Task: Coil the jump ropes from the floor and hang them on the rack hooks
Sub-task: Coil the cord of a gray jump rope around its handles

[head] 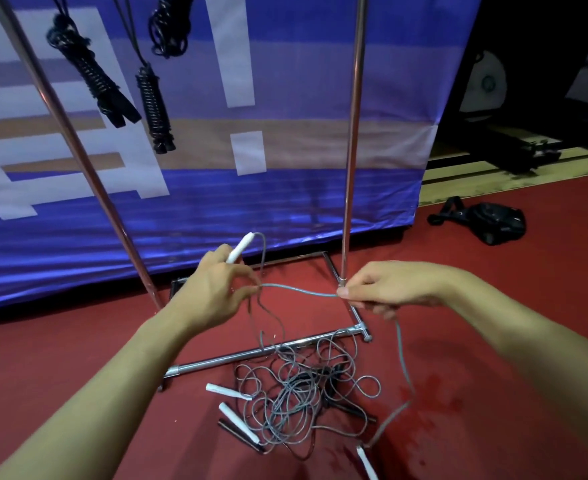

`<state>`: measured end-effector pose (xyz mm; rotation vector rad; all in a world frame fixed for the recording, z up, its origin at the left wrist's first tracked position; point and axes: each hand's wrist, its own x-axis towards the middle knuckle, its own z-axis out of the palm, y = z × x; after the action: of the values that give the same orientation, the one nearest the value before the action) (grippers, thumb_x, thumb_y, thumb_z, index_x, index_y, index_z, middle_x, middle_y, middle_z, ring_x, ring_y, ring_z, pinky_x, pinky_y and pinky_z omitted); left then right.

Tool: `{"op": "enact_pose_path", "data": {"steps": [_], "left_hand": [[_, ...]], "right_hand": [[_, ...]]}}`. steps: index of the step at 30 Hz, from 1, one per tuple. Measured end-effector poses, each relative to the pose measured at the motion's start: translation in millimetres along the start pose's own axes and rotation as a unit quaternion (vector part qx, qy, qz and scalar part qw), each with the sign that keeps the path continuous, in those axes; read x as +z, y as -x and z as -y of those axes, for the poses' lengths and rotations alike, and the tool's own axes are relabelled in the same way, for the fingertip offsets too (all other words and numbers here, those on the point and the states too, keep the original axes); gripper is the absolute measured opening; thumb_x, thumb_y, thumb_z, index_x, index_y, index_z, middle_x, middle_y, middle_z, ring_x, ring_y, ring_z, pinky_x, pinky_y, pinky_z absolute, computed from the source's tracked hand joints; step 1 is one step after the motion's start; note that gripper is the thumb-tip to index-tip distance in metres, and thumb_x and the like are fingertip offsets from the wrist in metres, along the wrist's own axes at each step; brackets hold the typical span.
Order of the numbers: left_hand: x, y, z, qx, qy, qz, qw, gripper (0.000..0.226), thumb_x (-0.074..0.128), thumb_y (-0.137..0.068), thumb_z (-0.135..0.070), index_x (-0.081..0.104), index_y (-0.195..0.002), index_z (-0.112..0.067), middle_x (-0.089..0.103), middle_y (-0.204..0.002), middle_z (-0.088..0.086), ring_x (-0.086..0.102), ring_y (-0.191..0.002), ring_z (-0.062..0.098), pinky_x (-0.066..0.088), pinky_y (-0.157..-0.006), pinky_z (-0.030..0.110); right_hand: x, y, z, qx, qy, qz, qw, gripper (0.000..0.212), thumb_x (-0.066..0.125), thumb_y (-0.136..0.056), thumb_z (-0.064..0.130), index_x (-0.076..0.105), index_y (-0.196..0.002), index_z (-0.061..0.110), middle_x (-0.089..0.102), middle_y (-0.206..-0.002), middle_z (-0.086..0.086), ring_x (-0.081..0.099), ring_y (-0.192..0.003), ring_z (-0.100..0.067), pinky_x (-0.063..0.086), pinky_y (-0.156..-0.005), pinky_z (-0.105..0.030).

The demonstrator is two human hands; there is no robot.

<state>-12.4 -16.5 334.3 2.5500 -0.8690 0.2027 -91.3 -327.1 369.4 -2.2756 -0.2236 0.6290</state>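
Observation:
My left hand grips the white handle of a grey jump rope and pinches a loop of its cord. My right hand pinches the same cord a short way to the right; the cord runs taut between both hands. From my right hand it drops to the floor, ending at a second white handle. A tangled pile of grey and black ropes with several handles lies on the red floor below. Three coiled black ropes hang from the rack at the upper left.
The chrome rack stands in front of me, with upright poles and a base bar on the floor. A blue banner hangs behind it. A black bag lies on the floor to the right.

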Motion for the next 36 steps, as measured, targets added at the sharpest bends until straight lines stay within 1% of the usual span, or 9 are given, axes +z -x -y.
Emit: {"op": "enact_pose_path", "data": {"steps": [3, 5, 11, 14, 17, 20, 25, 29, 36], "left_hand": [[1.7, -1.2, -32.3, 0.024, 0.047, 0.021, 0.998, 0.042, 0.080, -0.087, -0.042, 0.071, -0.128, -0.033, 0.043, -0.102, 0.000, 0.049, -0.094, 0.017, 0.042, -0.092, 0.029], [8.7, -1.4, -51.8, 0.061, 0.067, 0.029, 0.995, 0.033, 0.077, -0.087, -0.047, 0.075, -0.118, -0.035, 0.044, -0.101, -0.004, 0.047, -0.092, 0.010, 0.037, -0.088, 0.023], [1.1, -9.2, -38.8, 0.066, 0.025, -0.043, 0.997, 0.019, 0.071, -0.093, -0.039, 0.078, -0.090, -0.022, 0.040, -0.085, -0.010, 0.046, -0.076, 0.015, 0.038, -0.074, 0.031], [-18.0, -8.0, -2.9, -0.003, -0.014, -0.091, 0.996, 0.009, 0.077, -0.092, -0.023, 0.079, -0.088, -0.015, 0.043, -0.083, -0.001, 0.048, -0.076, 0.023, 0.044, -0.073, 0.037], [-19.1, 2.2, 17.9, -0.045, -0.036, -0.020, 0.998, 0.019, 0.084, -0.085, -0.026, 0.081, -0.102, -0.019, 0.056, -0.098, 0.012, 0.060, -0.088, 0.033, 0.052, -0.088, 0.046], [-8.9, 5.4, 6.8, -0.025, -0.016, 0.034, 0.999, 0.047, 0.086, -0.082, -0.037, 0.073, -0.124, -0.023, 0.056, -0.111, 0.007, 0.059, -0.096, 0.027, 0.049, -0.098, 0.039], [7.0, 3.4, -45.0, 0.055, 0.087, 0.072, 0.992, 0.044, 0.070, -0.086, -0.056, 0.072, -0.122, -0.032, 0.047, -0.107, -0.013, 0.050, -0.093, -0.008, 0.033, -0.086, 0.005], [18.6, -2.0, -54.2, 0.066, 0.101, 0.039, 0.992, 0.014, 0.073, -0.093, -0.041, 0.075, -0.093, -0.026, 0.050, -0.099, -0.010, 0.051, -0.088, -0.009, 0.038, -0.080, 0.014], [23.5, 0.4, -55.9, 0.065, 0.104, 0.051, 0.991, 0.029, 0.073, -0.090, -0.051, 0.075, -0.111, -0.032, 0.044, -0.102, -0.019, 0.049, -0.094, -0.014, 0.035, -0.078, 0.005]], "right_hand": [[4.2, -7.0, 14.8, -0.084, 0.105, -0.078, 0.988, 0.043, 0.047, -0.106, 0.046, 0.061, -0.074, 0.020, 0.051, -0.056, 0.014, 0.044, -0.050, -0.002, 0.037, -0.055, -0.016], [7.0, -11.1, 24.6, -0.114, 0.083, -0.108, 0.984, 0.043, 0.047, -0.107, 0.043, 0.066, -0.078, 0.017, 0.060, -0.063, 0.012, 0.049, -0.052, 0.001, 0.039, -0.052, -0.013], [10.3, -7.4, 23.0, -0.026, 0.065, -0.002, 0.998, 0.047, 0.051, -0.103, 0.051, 0.062, -0.074, 0.015, 0.065, -0.063, 0.005, 0.057, -0.057, -0.010, 0.051, -0.063, -0.026], [8.0, -5.7, 0.3, 0.024, 0.084, 0.064, 0.994, 0.047, 0.053, -0.104, 0.048, 0.059, -0.066, 0.020, 0.071, -0.068, -0.002, 0.066, -0.069, -0.017, 0.054, -0.086, -0.042], [4.3, -2.2, -9.1, 0.000, 0.061, 0.022, 0.998, 0.048, 0.048, -0.105, 0.051, 0.059, -0.073, 0.018, 0.062, -0.061, 0.003, 0.070, -0.068, -0.015, 0.051, -0.097, -0.042], [3.4, -3.1, 4.5, -0.026, 0.039, -0.026, 0.999, 0.048, 0.042, -0.108, 0.048, 0.062, -0.078, 0.016, 0.048, -0.059, 0.007, 0.054, -0.055, -0.011, 0.061, -0.079, -0.037], [18.1, -15.6, 34.2, -0.098, 0.150, -0.082, 0.980, 0.048, 0.041, -0.107, 0.050, 0.067, -0.077, 0.024, 0.054, -0.057, 0.009, 0.048, -0.051, -0.009, 0.043, -0.058, -0.024], [18.9, -19.9, 35.3, -0.106, 0.161, -0.132, 0.972, 0.049, 0.046, -0.105, 0.052, 0.064, -0.071, 0.023, 0.056, -0.059, 0.001, 0.049, -0.049, -0.010, 0.041, -0.054, -0.024], [19.2, -16.2, 29.0, -0.122, 0.087, -0.103, 0.983, 0.043, 0.048, -0.106, 0.045, 0.067, -0.079, 0.019, 0.054, -0.058, 0.008, 0.046, -0.051, -0.007, 0.041, -0.055, -0.025]]}}
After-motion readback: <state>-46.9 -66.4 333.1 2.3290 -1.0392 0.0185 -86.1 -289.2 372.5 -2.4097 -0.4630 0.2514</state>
